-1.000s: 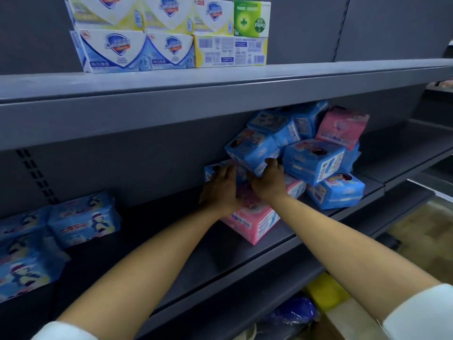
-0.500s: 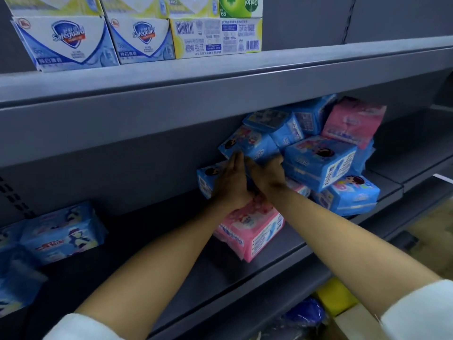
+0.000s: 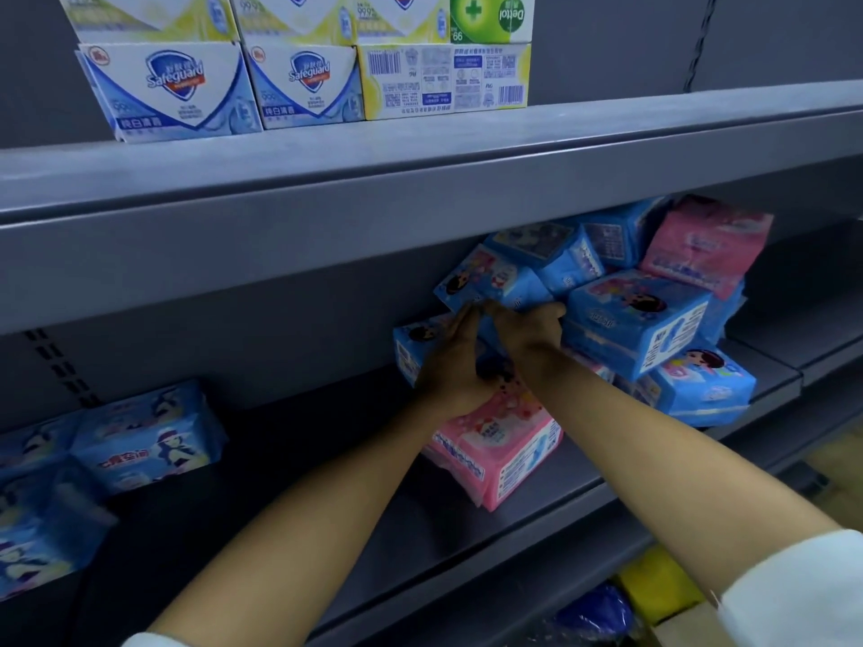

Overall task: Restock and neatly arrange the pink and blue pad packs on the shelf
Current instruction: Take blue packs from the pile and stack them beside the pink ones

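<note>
Bare shelf (image 3: 289, 469) deck runs left of the left hand (image 3: 455, 366) out to loose blue packs (image 3: 145, 436) far left. Its front lip passes under both forearms. Upper shelf (image 3: 420, 189) edge sits close above the hands, soap boxes (image 3: 303, 81) on top. Right of the right hand (image 3: 527, 333) the heap crowds in: big blue pack (image 3: 640, 319), rear pink pack (image 3: 705, 245) beyond. Front pink pack (image 3: 495, 445) lies under both wrists. Left hand is flat, fingers straight, touching the tilted blue pack (image 3: 485, 280). Right fingers bend at its lower edge; can't tell if gripping.
</note>
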`<state>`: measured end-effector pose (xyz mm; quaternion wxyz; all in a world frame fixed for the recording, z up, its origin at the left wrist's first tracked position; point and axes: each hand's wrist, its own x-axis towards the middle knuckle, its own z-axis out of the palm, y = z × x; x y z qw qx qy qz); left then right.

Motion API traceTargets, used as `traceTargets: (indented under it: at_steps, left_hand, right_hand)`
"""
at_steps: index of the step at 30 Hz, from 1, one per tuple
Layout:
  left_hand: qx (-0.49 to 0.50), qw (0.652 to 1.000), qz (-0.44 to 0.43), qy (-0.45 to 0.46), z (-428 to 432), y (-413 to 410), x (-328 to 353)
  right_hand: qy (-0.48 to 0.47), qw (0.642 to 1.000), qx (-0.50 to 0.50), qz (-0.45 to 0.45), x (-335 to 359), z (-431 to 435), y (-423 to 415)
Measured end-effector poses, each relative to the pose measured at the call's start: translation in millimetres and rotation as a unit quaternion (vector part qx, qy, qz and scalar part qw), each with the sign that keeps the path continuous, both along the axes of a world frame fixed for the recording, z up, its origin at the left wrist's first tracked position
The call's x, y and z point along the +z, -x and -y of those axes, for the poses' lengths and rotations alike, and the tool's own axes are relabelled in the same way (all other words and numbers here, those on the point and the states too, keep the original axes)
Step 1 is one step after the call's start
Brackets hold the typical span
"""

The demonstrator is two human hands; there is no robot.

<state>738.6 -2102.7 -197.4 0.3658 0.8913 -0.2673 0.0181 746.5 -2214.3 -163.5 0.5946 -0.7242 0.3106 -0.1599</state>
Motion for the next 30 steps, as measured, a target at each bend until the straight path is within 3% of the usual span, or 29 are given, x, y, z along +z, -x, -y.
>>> traceTargets:
  at_steps: [6, 9, 17, 20, 25, 30]
  left_hand:
    - [0.067, 0.987, -0.073, 0.122, -8, 8, -1]
    - [0.079, 0.979, -0.125, 0.141, -14, 13, 5]
    - [0.088, 0.962, -0.164, 0.202, -15, 25, 10]
    - [0.095, 0.924, -0.200, 0.312, -14, 33, 14]
    - [0.129, 0.855, -0.187, 0.466, -26, 41, 19]
    - [0.142, 0.826, -0.128, 0.530, -64, 44, 28]
  right_hand:
    - [-0.010, 0.999, 0.013, 0.042, -1, -10, 14]
    - [-0.025, 0.998, 0.013, 0.059, 1, -15, 24]
    - [-0.097, 0.989, 0.033, 0.108, 8, -29, 50]
    - [-0.147, 0.979, 0.048, 0.135, 8, -38, 60]
    - [-0.240, 0.951, 0.119, 0.152, 3, -62, 68]
    - [-0.214, 0.948, 0.200, 0.125, -5, -72, 70]
